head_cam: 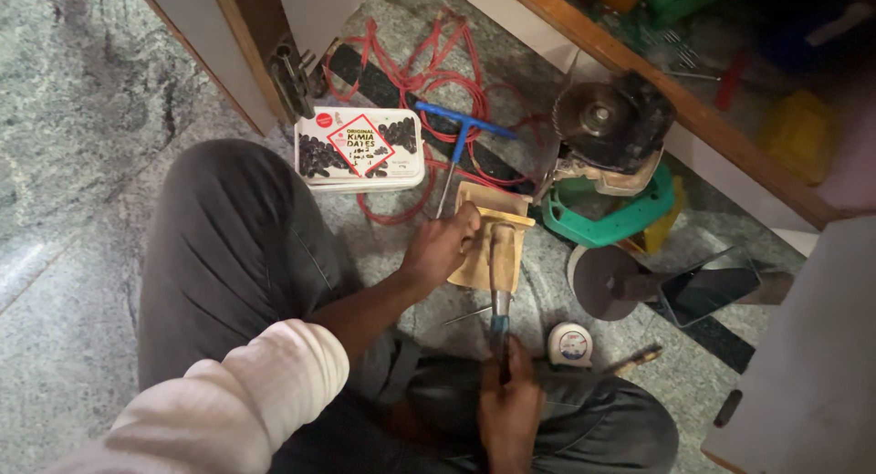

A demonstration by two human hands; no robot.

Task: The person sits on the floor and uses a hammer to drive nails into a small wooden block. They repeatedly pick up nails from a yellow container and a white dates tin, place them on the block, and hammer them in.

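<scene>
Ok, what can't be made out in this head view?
- Chisel: its tip on the small wooden piece is too dim to read, and the right hand covers the handle end.
- Wooden piece: its left side is under the left hand.
- Shelf contents, top right: dark and blurred.
- Phone: screen too dark to read.
- Red cord: partly behind the white box.

The handle of the chisel is hidden inside the right hand. Part of the wooden block is covered by the left hand. The white board is cut off by the right edge.
</scene>
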